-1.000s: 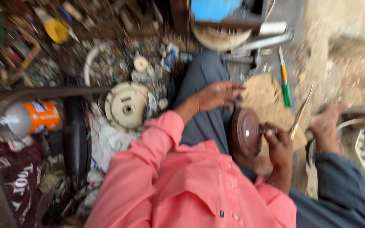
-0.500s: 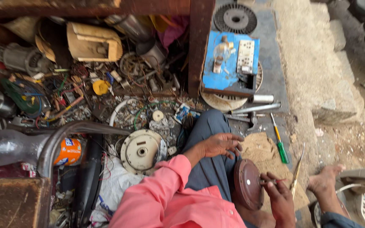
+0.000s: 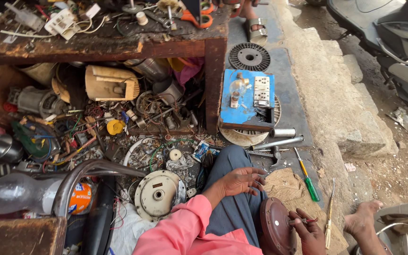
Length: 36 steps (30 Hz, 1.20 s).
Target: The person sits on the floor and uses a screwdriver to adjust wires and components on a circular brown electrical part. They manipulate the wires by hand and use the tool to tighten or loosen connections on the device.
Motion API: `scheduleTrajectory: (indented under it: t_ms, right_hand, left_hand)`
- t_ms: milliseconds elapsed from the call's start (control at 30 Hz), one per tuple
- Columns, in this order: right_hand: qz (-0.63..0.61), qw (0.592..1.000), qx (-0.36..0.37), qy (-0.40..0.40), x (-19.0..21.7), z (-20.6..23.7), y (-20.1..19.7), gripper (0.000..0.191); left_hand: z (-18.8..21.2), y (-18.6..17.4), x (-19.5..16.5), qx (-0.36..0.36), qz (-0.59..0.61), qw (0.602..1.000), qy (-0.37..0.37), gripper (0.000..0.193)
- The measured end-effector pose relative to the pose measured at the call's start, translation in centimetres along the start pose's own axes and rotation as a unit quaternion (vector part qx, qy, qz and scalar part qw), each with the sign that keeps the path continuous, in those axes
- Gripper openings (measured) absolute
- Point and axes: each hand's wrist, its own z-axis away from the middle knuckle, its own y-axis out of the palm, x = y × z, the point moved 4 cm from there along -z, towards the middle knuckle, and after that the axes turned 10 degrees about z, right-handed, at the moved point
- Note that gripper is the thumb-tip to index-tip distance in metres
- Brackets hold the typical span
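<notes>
**Left hand loose on knee, right hand on the motor cover**

Person in a pink sleeve sits on the ground w/ a round dark-red metal motor cover point(image 3: 276, 231) propped on edge by the right leg. Right hand point(image 3: 310, 232) is closed around a thin red-tipped wire or pin point(image 3: 303, 220) at the cover's rim; can't tell exactly what it is. Left hand point(image 3: 238, 181) rests on the grey-trousered knee, fingers loosely spread, holding nothing.

Vs a sec ago: the view has lifted, so the worn wooden bench point(image 3: 119, 40) and blue switch board w/ bulb point(image 3: 247, 99) now show. Hands and cover sit about as before, so work looks paused at the rim.

Nearby: green-handled screwdriver point(image 3: 307, 175) on the cardboard, cream round fan housing point(image 3: 158, 194) left of the knee, heaps of scrap parts beyond.
</notes>
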Motion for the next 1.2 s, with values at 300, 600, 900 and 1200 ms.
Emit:
scheduleTrajectory:
  t_ms: [300,600,900,1200]
  right_hand:
    - [0.073,0.997,0.014,-0.029,-2.0,-0.2,-1.5,0.038]
    - [0.029,0.999,0.035,-0.013,-3.5,-0.1,-2.2,0.045]
    - [-0.003,0.998,0.049,0.032,-2.7,1.0,-1.9,0.054]
    - [-0.014,0.998,0.051,0.031,-2.1,1.3,-1.9,0.052]
  left_hand:
    - [0.0,0.9,-0.1,-0.015,0.020,1.000,-0.002,0.059]
    - [0.0,0.9,0.5,-0.019,-0.009,1.000,-0.008,0.058]
    - [-0.1,1.2,0.6,-0.034,-0.023,0.999,-0.016,0.058]
    - [-0.1,0.8,0.9,-0.041,-0.030,0.999,-0.018,0.059]
